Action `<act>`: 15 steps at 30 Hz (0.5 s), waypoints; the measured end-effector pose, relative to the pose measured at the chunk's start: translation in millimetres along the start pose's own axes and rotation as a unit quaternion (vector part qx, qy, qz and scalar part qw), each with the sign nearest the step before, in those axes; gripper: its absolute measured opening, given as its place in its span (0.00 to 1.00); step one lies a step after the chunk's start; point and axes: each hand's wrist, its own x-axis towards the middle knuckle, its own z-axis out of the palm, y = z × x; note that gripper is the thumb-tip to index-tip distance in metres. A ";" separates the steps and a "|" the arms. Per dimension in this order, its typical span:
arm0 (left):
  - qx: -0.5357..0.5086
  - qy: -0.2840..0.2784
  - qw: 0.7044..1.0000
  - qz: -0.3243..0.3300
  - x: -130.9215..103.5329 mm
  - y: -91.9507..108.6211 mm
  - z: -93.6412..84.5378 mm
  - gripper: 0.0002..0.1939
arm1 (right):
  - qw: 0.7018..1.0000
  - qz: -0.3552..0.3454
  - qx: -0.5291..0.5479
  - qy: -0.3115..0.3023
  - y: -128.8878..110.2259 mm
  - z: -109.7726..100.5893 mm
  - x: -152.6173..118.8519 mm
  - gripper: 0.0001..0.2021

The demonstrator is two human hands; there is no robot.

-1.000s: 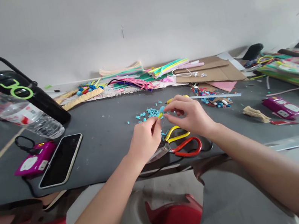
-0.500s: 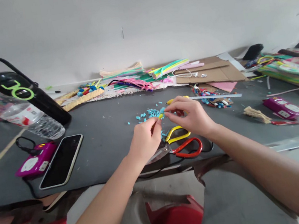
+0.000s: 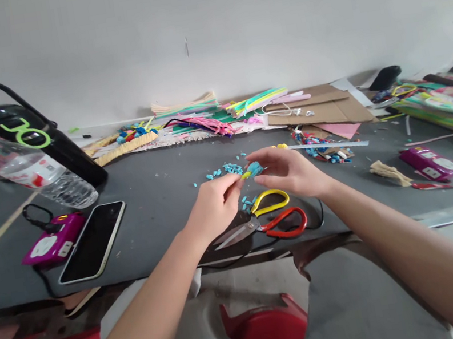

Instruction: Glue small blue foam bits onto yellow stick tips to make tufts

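Between the thumb and fingers of my left hand [image 3: 220, 202] is the yellow stem of a small piece with a light blue, tufted end [image 3: 255, 169]. My right hand [image 3: 290, 170] is beside the blue end, its fingers curved and apart. Small blue bits [image 3: 233, 168] lie scattered on the grey table [image 3: 154, 204] behind my hands, with a few more in front of them. Scissors [image 3: 254, 224] with one yellow and one red handle lie just below my hands, blades pointing left.
A phone [image 3: 93, 242], a purple box [image 3: 53, 240], a clear bottle [image 3: 42, 171] and a black flask [image 3: 70, 155] are at left. Coloured strips [image 3: 258, 101] and cardboard [image 3: 329, 109] line the back. Another purple box [image 3: 431, 163] sits at right.
My right hand's fingers have spread and moved off the piece, so its blue end now shows more fully. My left hand has shifted slightly left, still holding the stem.
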 end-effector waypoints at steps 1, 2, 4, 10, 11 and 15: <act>0.003 -0.002 1.000 0.003 -0.1 -0.5 0.2 0.15 | 1.000 0.004 -0.006 0.005 -0.9 0.9 -0.3 0.21; 0.005 -0.004 1.000 0.005 -0.2 -1.0 0.5 0.15 | 1.000 0.007 -0.016 0.010 -1.7 1.6 -0.5 0.20; 0.008 -0.006 1.000 0.007 -0.4 -2.0 1.2 0.15 | 0.999 0.009 -0.036 0.020 -2.7 2.2 -0.6 0.18; 0.001 -0.010 1.000 0.003 -0.2 -1.7 1.5 0.16 | 0.999 0.005 -0.043 0.029 -1.2 2.5 0.3 0.16; 0.000 -0.011 1.000 0.002 -0.2 -1.2 1.3 0.17 | 0.999 0.005 -0.044 0.030 -0.9 2.8 0.3 0.15; 0.001 -0.010 1.000 -0.001 -0.6 0.5 0.9 0.18 | 0.998 0.007 -0.053 0.037 0.1 4.3 0.6 0.13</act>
